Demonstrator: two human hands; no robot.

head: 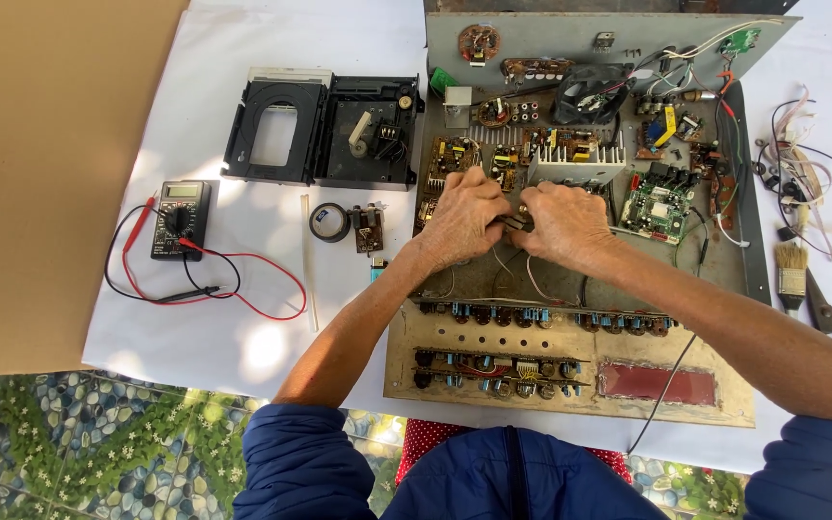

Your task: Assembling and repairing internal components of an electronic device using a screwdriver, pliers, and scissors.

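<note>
A white sheet (243, 337) spread over a pebble-patterned floor (69, 453) carries everything. On it lie an opened metal chassis (570, 385), a black disc drive (320, 130), a multimeter (179, 218) with 2 leads, a tape roll (328, 221), a paintbrush (791, 274) and scissors (830, 313). Brown cardboard (31, 164) overlaps its left edge.

Grey chassis (570, 39) w/ brown boards, one green PCB (659, 204). Black multimeter (180, 219), red & black leads. White sheet (272, 231), tan cardboard (40, 144). Blue sleeves (310, 453). Floor (79, 443): green pebble pattern, white flowers.
</note>
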